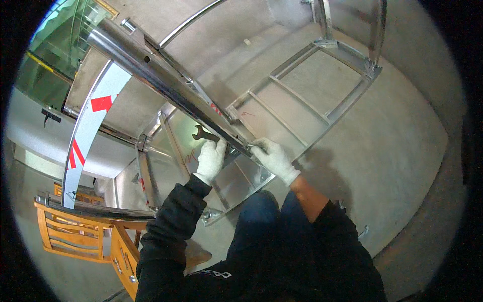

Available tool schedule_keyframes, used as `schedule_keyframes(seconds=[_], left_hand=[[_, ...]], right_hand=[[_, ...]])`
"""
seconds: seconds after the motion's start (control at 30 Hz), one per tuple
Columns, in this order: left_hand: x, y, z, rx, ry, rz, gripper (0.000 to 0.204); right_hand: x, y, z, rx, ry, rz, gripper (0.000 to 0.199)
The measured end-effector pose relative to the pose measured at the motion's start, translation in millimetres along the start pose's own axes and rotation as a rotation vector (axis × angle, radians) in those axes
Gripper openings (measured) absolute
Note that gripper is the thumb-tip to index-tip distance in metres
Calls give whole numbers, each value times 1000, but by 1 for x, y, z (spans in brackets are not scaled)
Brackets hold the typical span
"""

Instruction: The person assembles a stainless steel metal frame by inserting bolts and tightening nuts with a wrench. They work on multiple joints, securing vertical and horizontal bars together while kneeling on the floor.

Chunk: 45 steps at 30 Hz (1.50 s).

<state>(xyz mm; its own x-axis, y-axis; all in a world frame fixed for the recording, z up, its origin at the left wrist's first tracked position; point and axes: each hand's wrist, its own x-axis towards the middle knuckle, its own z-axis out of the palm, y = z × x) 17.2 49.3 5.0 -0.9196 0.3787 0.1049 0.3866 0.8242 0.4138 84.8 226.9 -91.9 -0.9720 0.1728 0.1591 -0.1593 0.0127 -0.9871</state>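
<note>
My left hand (pixel 210 162), in a white glove, is closed around a dark open-end wrench (pixel 203 133), whose jaw sticks out past the fingers. A thick, shiny metal post (pixel 166 88) slants from the upper left down to between my hands. My right hand (pixel 276 161), gloved too, is at the post's lower end. Its thumb and fingers are pinched together there on something small that I cannot make out. Below the post lies a flat metal frame (pixel 313 120) with crossbars and sheet panels, its near edge close to my knees.
A curved pale strip with red tape (pixel 93 128) arcs up on the left above a horizontal metal tube (pixel 126 214). A wooden chair (pixel 75 234) stands at the lower left; tools (pixel 123 267) lie on a wooden surface beside it. Upright tubes (pixel 326 20) rise at the frame's far end.
</note>
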Motion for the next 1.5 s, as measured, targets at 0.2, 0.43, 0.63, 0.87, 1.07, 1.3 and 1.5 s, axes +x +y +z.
schedule_keyframes(seconds=[0.2, 0.43, 0.63, 0.87, 1.07, 1.3, 1.5], left_hand=[[0, 7, -2, -129, 43, -126, 44], [1, -4, 7, -158, 98, -115, 43], [-3, 6, 1, -132, 91, 14, 37], [1, -14, 9, -146, -6, 29, 29], [-4, 3, -1, -141, 9, 87, 31], [1, -11, -2, 40, -55, 164, 34], [-5, 1, -4, -54, -9, 71, 38]], right_hand=[[12, 10, -12, -476, 22, -506, 19], [12, 2, -4, -404, -3, -335, 17], [-4, -18, 24, 727, 20, 421, 14], [0, -54, 71, 1676, 352, 563, 11], [-22, -29, 30, 1027, 184, 422, 18], [-8, 10, 12, -129, 239, -225, 17], [2, 6, 5, -350, 167, -413, 16]])
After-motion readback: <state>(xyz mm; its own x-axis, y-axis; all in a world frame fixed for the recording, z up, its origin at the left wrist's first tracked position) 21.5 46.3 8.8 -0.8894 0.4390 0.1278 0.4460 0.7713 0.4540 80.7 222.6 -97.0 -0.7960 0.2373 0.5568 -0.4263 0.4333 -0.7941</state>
